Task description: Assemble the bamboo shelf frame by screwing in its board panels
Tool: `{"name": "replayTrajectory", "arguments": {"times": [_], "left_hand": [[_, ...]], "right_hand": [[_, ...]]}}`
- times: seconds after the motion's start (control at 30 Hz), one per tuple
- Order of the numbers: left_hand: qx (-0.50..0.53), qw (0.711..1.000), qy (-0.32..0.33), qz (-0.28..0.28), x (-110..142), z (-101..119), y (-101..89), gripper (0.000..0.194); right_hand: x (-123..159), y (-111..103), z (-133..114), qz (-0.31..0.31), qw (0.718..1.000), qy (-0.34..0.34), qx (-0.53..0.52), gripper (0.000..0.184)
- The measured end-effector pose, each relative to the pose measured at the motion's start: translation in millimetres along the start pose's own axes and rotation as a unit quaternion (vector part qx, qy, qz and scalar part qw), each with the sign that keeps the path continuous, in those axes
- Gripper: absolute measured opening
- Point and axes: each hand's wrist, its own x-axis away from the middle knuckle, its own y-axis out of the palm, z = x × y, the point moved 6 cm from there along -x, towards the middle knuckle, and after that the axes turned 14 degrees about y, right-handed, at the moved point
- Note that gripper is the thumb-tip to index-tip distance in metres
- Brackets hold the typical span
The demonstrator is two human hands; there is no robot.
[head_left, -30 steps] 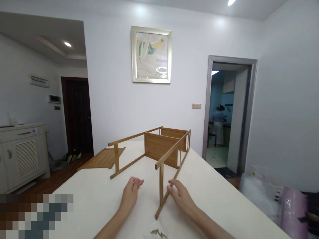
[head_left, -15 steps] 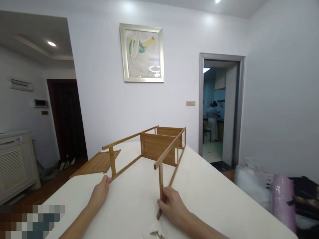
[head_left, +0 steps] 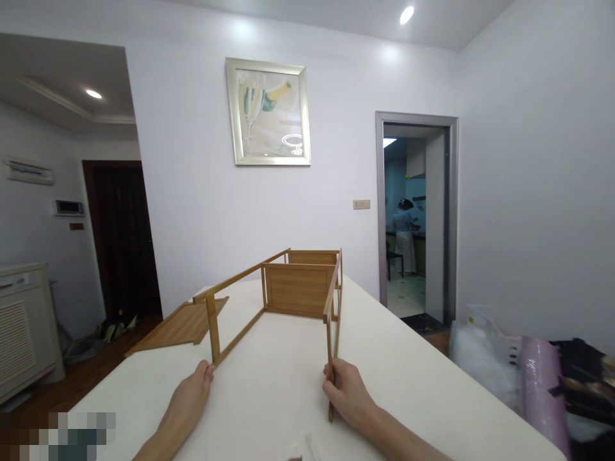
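Observation:
A wooden shelf frame (head_left: pixel 300 288) lies on its side on the white table (head_left: pixel 273 390), its open end facing me and two panels fixed across it farther back. My left hand (head_left: pixel 189 390) is closed around the near end of its lower left rail. On the other side, my right hand (head_left: pixel 350 387) grips the lower right rail near the upright crosspiece, with fingers and thumb wrapped about it. A separate wooden panel (head_left: pixel 177 325) lies flat to the left of the frame, close to the table's edge. At the bottom edge, a bit of clear plastic (head_left: pixel 307 448) just shows.
Bubble wrap (head_left: pixel 480 358) and a pink wrapped roll (head_left: pixel 542 390) stand beyond the table's right edge. A louvred white cabinet (head_left: pixel 29 326) is at far left. Through the doorway (head_left: pixel 416 224), a person (head_left: pixel 404 237) stands in a kitchen.
Both hands, earlier apart from the rails, have taken hold of the frame's near ends. The frame has turned so its open end points more straight toward me. The view has shifted right.

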Motion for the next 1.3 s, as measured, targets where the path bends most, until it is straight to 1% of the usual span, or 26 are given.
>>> {"name": "replayTrajectory", "arguments": {"times": [0.1,0.23,0.33,0.4,0.5,0.6,0.7,0.77,0.87,0.9,0.97,1.07,1.17,1.3], "left_hand": [[-0.02,0.999,0.018,-0.031,18.4,10.2,-1.5,0.023],[-0.04,0.997,0.052,-0.047,47.6,36.9,-4.6,0.026],[-0.044,0.995,0.08,-0.036,66.7,59.1,-6.1,0.028],[-0.038,0.994,0.1,-0.024,76.5,71.5,-6.8,0.028],[-0.038,0.991,0.125,-0.005,86.3,84.9,-9.0,0.029],[-0.047,0.987,0.156,0.013,91.6,94.9,-13.0,0.031],[-0.06,0.975,0.209,0.037,96.4,109.1,-17.9,0.033],[-0.058,0.961,0.266,0.041,101.2,125.4,-18.7,0.032],[-0.015,0.932,0.36,0.028,110.9,157.0,-15.1,0.028],[0.004,0.925,0.38,0.022,113.8,166.4,-13.2,0.027],[0.036,0.917,0.398,0.004,117.5,180.0,-8.6,0.025],[0.06,0.916,0.397,-0.021,119.3,187.1,-2.0,0.025],[0.07,0.921,0.382,-0.032,118.9,184.3,1.2,0.025],[0.087,0.923,0.373,-0.045,118.4,182.4,2.3,0.021]], "right_hand": [[-2.3,-7.9,7.8,0.002,1.0,-0.007,-0.014,0.012],[-10.3,-25.1,21.0,0.022,0.999,-0.007,-0.032,0.015],[-17.1,-36.9,30.1,0.04,0.999,0.007,-0.034,0.016],[-20.7,-42.9,35.7,0.058,0.997,0.03,-0.033,0.018],[-24.4,-48.7,43.6,0.086,0.993,0.071,-0.027,0.02],[-27.4,-52.5,50.0,0.098,0.99,0.099,-0.018,0.02],[-29.4,-57.2,55.2,0.107,0.987,0.122,-0.011,0.02],[-29.6,-59.9,56.6,0.112,0.985,0.131,-0.009,0.02],[-28.0,-61.6,55.7,0.117,0.984,0.137,-0.004,0.021],[-27.3,-61.7,55.1,0.118,0.983,0.139,-0.002,0.021],[-26.0,-61.9,54.1,0.121,0.982,0.143,0.002,0.021],[-24.9,-62.1,53.3,0.124,0.981,0.149,0.008,0.02],[-24.8,-61.9,53.8,0.122,0.98,0.154,0.013,0.02],[-24.6,-61.7,54.3,0.122,0.979,0.159,0.017,0.019]]}}
